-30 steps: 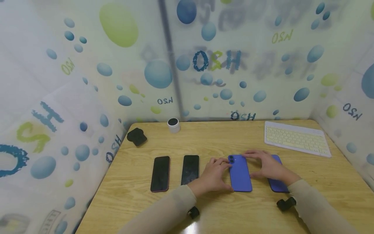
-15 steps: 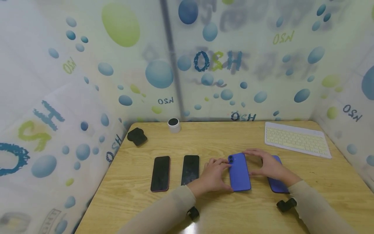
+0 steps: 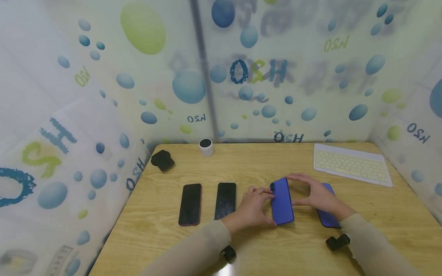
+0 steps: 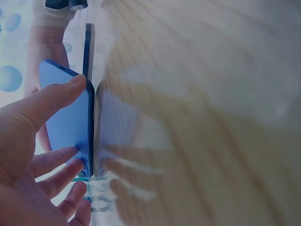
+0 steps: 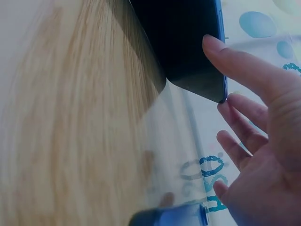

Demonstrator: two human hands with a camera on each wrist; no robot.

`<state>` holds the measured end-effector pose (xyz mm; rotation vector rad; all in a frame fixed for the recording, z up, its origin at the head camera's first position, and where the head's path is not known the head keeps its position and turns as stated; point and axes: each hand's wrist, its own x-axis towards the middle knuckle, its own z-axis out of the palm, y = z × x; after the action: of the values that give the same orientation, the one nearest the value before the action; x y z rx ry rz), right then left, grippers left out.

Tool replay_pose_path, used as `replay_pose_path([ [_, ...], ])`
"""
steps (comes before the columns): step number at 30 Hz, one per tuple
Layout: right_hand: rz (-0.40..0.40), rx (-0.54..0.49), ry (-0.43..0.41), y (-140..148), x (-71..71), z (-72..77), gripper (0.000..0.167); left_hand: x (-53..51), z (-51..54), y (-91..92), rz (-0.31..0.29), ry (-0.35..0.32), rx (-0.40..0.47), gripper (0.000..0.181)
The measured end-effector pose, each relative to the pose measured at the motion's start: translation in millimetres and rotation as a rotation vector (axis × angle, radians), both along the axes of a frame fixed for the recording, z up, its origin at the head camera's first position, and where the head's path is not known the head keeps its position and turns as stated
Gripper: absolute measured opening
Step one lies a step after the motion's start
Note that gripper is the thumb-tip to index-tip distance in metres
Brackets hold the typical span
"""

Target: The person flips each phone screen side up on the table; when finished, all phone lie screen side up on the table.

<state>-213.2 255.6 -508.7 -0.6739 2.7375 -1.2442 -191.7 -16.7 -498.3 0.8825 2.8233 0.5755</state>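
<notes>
Blue-backed phone (image 3: pixel 282 205) over there — tilted up, its left edge on the table (image 3: pixel 269 251); probably light, stiff, slippery, its screen (image 5: pixel 181 44) breakable. Left hand (image 3: pixel 253 207) holds that edge's ends; right hand (image 3: pixel 318 195) grips the raised side — edges look like the safest hold.

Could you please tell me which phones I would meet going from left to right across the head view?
Red-edged dark phone → second dark phone → tilted blue phone, between the left hand and right hand → other blue phone, partly covered by the right hand.
</notes>
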Motion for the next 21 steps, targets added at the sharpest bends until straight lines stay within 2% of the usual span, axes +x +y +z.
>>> replay_pose_path([
  [6,0.014,-0.006,0.027,-4,-0.3,3.2,0.082,-0.4,2.5,2.2,-0.001,-0.034,0.052,0.089],
  [11,0.018,-0.031,0.016,-6,-2.6,2.4,0.082,-2.0,4.3,2.6,-0.003,-0.079,0.106,0.089],
  [21,0.036,-0.072,0.035,-13,0.1,1.1,0.082,-1.9,7.3,-0.9,-0.027,-0.109,0.195,0.088],
])
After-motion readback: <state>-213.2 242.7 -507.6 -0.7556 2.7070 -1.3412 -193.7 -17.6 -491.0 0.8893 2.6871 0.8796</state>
